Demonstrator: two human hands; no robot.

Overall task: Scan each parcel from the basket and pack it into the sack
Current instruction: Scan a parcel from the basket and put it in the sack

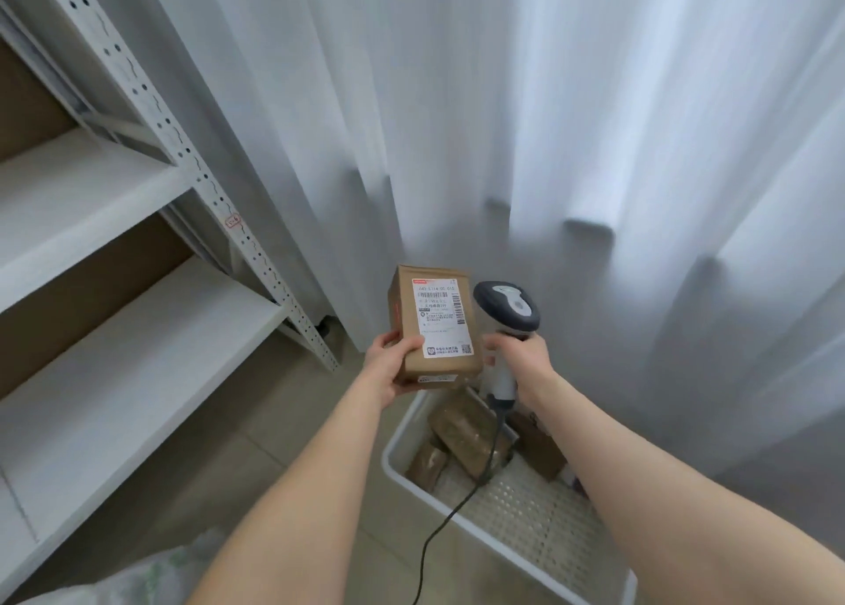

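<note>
You are at the scanning step. Your left hand (394,366) grips a box (434,325) just below the centre of the frame. The thumb is curled over the lower left of its labelled face and the fingers go underneath. The label faces up toward you.

Your right hand (521,353) is wrapped round the handle of the scanner (505,305), which stands just right of the box with its head level with the label. I cannot tell where its window points. Its cable (457,511) trails down to the bottom edge of the frame.

The basket (398,465) sits on the floor at lower right, under both hands. Several brown parcels (466,435) lie in it, so the task looks far from finished.

Next, you probably need to bring the scanner's window onto the barcode near the label's right edge. Hold the box steady and flat to it.

The pale crumpled material at the lower left corner is probably the sack (151,577), though too little shows to be sure. If so, the box then goes down and left, clear of the cable.
</note>
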